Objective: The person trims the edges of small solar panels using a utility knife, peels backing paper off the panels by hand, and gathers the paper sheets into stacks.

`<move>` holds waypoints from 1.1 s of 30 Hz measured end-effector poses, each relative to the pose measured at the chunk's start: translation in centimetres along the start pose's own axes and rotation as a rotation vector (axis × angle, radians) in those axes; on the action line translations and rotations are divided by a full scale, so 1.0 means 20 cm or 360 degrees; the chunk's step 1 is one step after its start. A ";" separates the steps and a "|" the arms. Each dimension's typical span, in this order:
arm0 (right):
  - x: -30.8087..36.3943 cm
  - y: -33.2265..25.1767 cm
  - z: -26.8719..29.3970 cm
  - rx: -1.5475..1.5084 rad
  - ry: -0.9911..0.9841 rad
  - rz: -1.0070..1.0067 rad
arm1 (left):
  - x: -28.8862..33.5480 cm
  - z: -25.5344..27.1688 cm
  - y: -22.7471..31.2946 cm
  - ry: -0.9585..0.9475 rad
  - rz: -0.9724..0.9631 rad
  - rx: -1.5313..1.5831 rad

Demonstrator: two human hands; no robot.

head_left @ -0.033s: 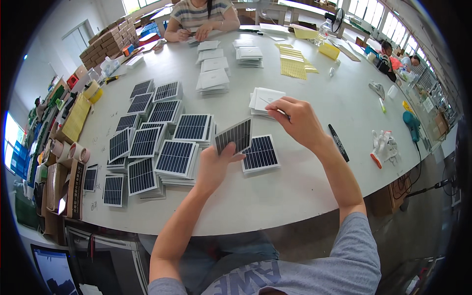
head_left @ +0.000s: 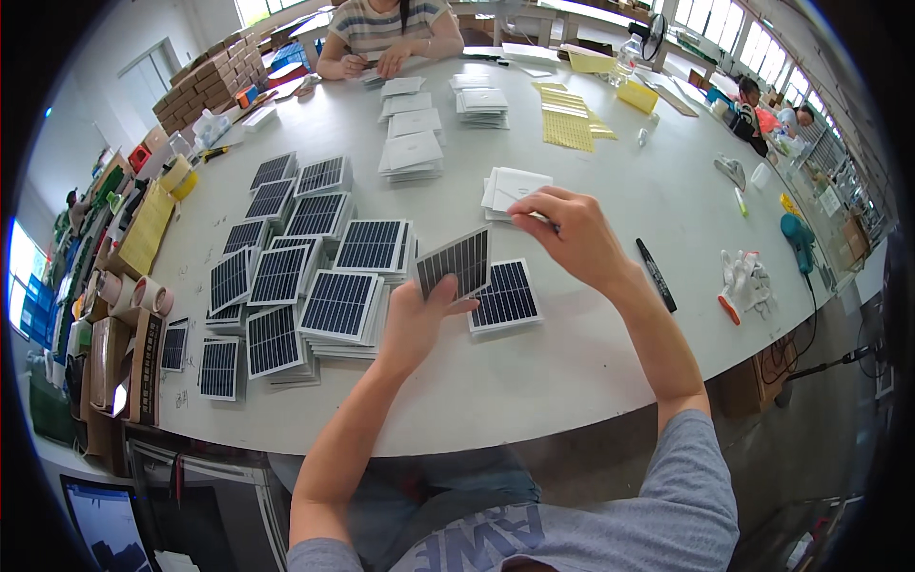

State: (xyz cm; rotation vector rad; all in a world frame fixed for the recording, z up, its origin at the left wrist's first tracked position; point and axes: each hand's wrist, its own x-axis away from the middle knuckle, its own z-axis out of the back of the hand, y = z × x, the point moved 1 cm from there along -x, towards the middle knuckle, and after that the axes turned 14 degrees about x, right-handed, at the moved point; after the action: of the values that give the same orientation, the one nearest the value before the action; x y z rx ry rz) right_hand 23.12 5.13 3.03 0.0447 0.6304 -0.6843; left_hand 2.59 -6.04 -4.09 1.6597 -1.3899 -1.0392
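My left hand [head_left: 419,319] holds a small dark solar panel [head_left: 454,262] by its lower edge, tilted up off the grey table [head_left: 572,381]. Just right of it a second solar panel [head_left: 505,296] lies flat, face up. My right hand [head_left: 572,238] reaches over that panel, and its fingertips pinch the near corner of the top piece of a small stack of white pieces [head_left: 515,186]. Several stacks of solar panels [head_left: 329,276] lie to the left of my left hand.
A black marker [head_left: 656,275], white gloves [head_left: 745,281] and a teal power tool [head_left: 796,236] lie to the right. More white stacks [head_left: 412,153] and yellow sheets [head_left: 567,124] sit farther back. Another person [head_left: 391,33] works at the far end. Tape rolls [head_left: 143,294] stand at the left edge.
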 end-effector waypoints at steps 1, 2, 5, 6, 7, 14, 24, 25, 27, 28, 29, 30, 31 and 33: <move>0.00 -0.05 0.00 -0.0140 0.0054 0.0046 | 0.00 0.00 0.00 -0.0039 0.0061 0.0052; -0.01 -0.10 0.00 -0.0274 0.0110 0.0089 | 0.00 -0.01 0.00 -0.0085 0.0122 0.0108; 0.00 -0.16 -0.01 -0.0375 0.0058 0.0176 | 0.01 -0.03 0.01 -0.0181 0.0207 0.0113; 0.01 -0.16 -0.02 -0.0410 -0.0103 0.0191 | 0.01 -0.01 0.00 -0.0174 0.0207 0.0109; -0.01 -0.14 -0.02 -0.0457 -0.0080 0.0164 | 0.00 0.02 0.00 -0.0139 0.0010 -0.0173; -0.01 0.30 -0.21 0.0311 0.0494 -0.0021 | -0.01 0.01 0.11 0.0223 -0.0229 -0.0155; 0.05 0.08 -0.19 -0.0179 -0.0831 -0.0225 | -0.04 -0.01 -0.04 -0.0466 0.0004 -0.1559; 0.05 0.10 -0.20 -0.0229 -0.0963 -0.0213 | -0.04 -0.02 -0.04 -0.0441 0.0019 -0.1504; 0.05 0.14 -0.20 -0.0196 -0.0963 -0.0089 | -0.04 -0.03 -0.02 -0.0445 0.0050 -0.1472; 0.05 0.15 -0.20 -0.0193 -0.0969 -0.0092 | -0.03 -0.03 -0.02 -0.0446 0.0078 -0.1447; 0.05 0.15 -0.19 -0.0208 -0.0832 -0.0122 | -0.03 -0.01 -0.01 -0.0454 0.0076 -0.1406; 0.03 0.15 -0.18 -0.0222 -0.0695 -0.0152 | -0.03 0.00 0.00 -0.0446 0.0078 -0.1402; 0.02 0.15 -0.14 -0.0306 -0.0580 -0.0242 | -0.01 0.01 0.01 -0.0464 0.0140 -0.1369; -0.03 0.16 -0.06 -0.0222 -0.0267 -0.0346 | 0.02 -0.01 0.06 -0.0493 0.0213 -0.1329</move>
State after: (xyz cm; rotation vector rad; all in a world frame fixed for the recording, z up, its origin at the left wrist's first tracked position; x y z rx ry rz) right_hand 24.11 8.22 1.88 -0.2118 0.5243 -0.8426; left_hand 2.33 -6.68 -3.05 0.8085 -0.9995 -1.5606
